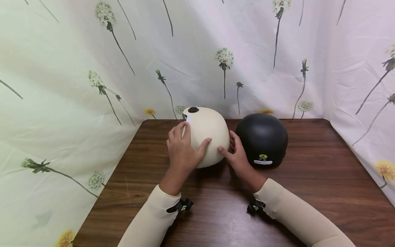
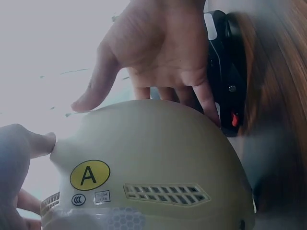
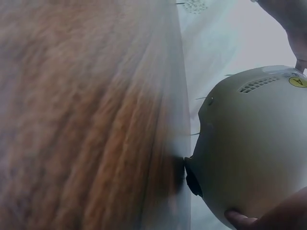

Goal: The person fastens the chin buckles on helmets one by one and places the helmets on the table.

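Note:
A cream helmet (image 1: 213, 125) is held between both hands, tilted, with a black round piece (image 1: 193, 109) at its upper left. My left hand (image 1: 184, 147) grips its left side, fingers spread near a white reflective strip and thumb across the near face. On the right side, my right hand (image 1: 238, 157) holds the shell with the thumb in front and the fingers around the side. The left wrist view shows a yellow "A" sticker (image 2: 90, 175) and a slotted vent (image 2: 165, 194) on the shell. Whether the helmet touches the table cannot be told.
A black helmet (image 1: 261, 137) with its own "A" sticker stands on the brown wooden table (image 1: 308, 171), close beside my right hand. White curtains (image 1: 197, 51) printed with dandelions hang behind the table and along its sides.

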Tool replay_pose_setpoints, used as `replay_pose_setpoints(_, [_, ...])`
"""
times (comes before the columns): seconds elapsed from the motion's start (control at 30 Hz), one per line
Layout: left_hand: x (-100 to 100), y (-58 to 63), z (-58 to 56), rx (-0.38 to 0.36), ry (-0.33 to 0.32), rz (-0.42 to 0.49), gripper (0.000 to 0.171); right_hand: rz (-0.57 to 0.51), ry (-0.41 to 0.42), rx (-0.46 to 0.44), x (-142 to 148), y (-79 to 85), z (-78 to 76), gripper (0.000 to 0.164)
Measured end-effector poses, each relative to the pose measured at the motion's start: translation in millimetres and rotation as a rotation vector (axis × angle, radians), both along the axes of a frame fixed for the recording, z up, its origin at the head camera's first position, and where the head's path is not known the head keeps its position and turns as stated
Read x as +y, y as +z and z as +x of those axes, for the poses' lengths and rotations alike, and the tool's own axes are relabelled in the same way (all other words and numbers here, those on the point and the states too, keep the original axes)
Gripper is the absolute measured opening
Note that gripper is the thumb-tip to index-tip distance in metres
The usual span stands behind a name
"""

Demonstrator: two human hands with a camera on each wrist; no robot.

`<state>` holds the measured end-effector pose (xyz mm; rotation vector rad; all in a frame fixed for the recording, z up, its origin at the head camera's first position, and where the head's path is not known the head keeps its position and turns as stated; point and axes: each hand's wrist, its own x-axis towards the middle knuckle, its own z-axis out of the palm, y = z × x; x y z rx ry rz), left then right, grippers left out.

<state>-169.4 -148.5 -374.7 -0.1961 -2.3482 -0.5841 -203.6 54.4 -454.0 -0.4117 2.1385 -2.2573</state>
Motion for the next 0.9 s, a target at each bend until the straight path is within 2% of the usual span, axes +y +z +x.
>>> replay_pose_setpoints(0.4, [-3.4,-2.3,-0.6,-0.009,0.018,0.032,0.084,-0.029,0.036,-0.071,-3.7,-1.7,-3.0,0.090])
replay_pose_setpoints(0.63, [-5.8,-6.1,-0.5,0.012,0.021,0.048,0.084,-0.102,0.091,-0.082,-6.8,-1.1,-2.2,0.088])
replay_pose_setpoints(0.9, [-11.3,-8.8,-0.2,0.011,0.025,0.067,0.090,-0.083,0.095,-0.107,-10.9,-4.1,-1.6,0.098])
